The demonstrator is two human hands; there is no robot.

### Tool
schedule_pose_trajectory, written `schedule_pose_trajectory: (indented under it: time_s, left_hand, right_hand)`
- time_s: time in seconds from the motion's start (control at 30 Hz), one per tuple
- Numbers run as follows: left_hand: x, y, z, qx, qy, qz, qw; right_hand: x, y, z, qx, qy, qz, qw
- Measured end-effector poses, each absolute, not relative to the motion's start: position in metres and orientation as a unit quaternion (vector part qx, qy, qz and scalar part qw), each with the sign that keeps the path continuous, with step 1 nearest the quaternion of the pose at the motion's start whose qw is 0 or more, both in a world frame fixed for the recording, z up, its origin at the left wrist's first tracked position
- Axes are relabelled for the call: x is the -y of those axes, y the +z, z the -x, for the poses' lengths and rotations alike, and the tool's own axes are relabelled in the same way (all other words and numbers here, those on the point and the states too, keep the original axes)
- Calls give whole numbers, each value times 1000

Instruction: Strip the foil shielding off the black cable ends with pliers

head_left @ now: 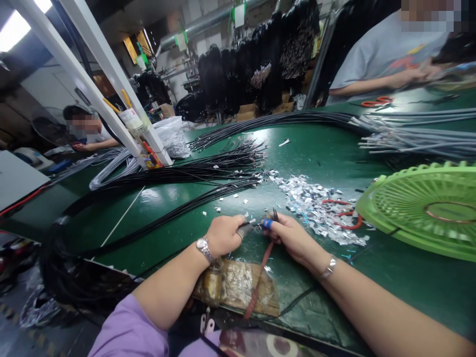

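Observation:
My left hand (225,234) is closed around a thin black cable (247,223), near its stripped end, above the green table. Just to its right, my right hand (288,233) is closed on a small tool with dark pointed tips (275,214); the rest of it is hidden by the fingers, so its kind is unclear. Blue tape (267,223) wraps one finger of that hand. The two hands are close together at the cable's end. Below them hangs a reddish strap (258,283), crossing a taped brown board (241,282) at the table edge.
Black cable bundles (178,173) lie on the left. A pile of foil scraps (308,198) is beyond my right hand, with red-handled scissors (349,224) on it. A green fan (420,208) stands at right, grey cables (409,136) behind. Two people work across the table.

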State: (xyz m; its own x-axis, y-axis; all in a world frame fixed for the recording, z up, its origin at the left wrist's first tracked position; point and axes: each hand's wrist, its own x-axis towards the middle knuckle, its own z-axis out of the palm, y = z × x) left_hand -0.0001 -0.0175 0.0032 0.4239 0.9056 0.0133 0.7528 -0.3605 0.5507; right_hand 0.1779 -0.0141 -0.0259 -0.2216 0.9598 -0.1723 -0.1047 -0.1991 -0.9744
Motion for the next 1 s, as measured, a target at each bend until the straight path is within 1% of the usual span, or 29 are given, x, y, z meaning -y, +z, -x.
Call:
schedule_pose_trajectory:
  time_s: [0.07,0.13,0.2,0.27,0.37,0.5,1.0]
  left_hand:
    - [13,1,1,-504,176,-736,415]
    - [9,0,1,-488,180,-651,553]
    - [5,0,2,-471,188,-595,623]
    - [3,1,3,-451,201,-565,661]
    - [2,1,4,-436,218,-534,690]
    - [1,1,5,-436,215,-525,699]
    - [3,2,2,-452,204,-538,681]
  right_hand:
    - [15,-25,-177,457,633,454,429]
    - [17,-23,-176,453,634,450,437]
    - [17,-23,-175,451,628,450,447]
    - [17,-24,-174,449,622,453,454]
    - [17,-25,-173,446,625,449,456]
    - [18,-24,-171,440,636,429,467]
    - [23,-21,-169,404,692,405,441]
